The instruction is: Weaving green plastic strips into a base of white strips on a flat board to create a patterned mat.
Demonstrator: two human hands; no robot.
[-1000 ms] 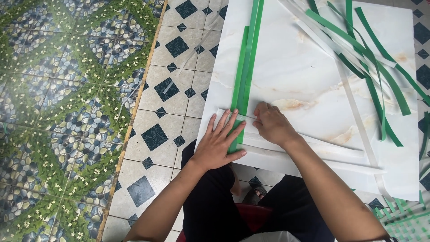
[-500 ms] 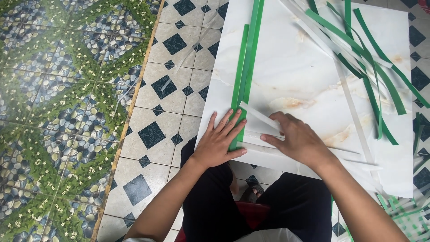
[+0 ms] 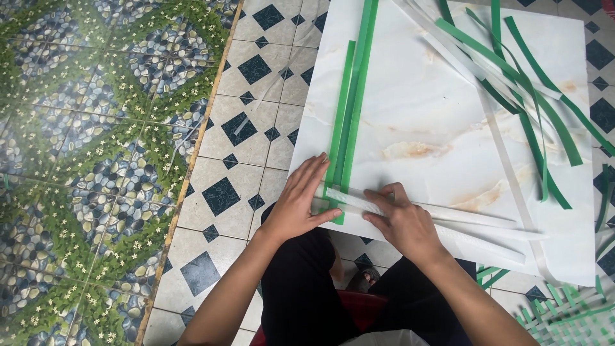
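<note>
Green strips (image 3: pixel 349 115): upright, ends under left hand (image 3: pixel 298 205), flat, fingers spread, at 7 o'clock on marble board (image 3: pixel 435 109).
White strip (image 3: pixel 448 214): crosswise, right hand (image 3: pixel 403 221) pressing, not clasping.
Risk: I judge the crossing may slide askew; smooth board.

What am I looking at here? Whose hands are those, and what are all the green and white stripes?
The picture comes from a camera worn on a person's head, looking down, so you see their own two arms and their lap. They sit over a patterned tile floor with a big white marble-look board in front of them. On the board lie long paper-like strips. A few green strips run away from the person, side by side. White strips lie across them near the front edge. A loose pile of more green and white strips sits at the far right. The left hand presses flat where the green and white strips cross. The right hand presses down on the white strips.
</note>
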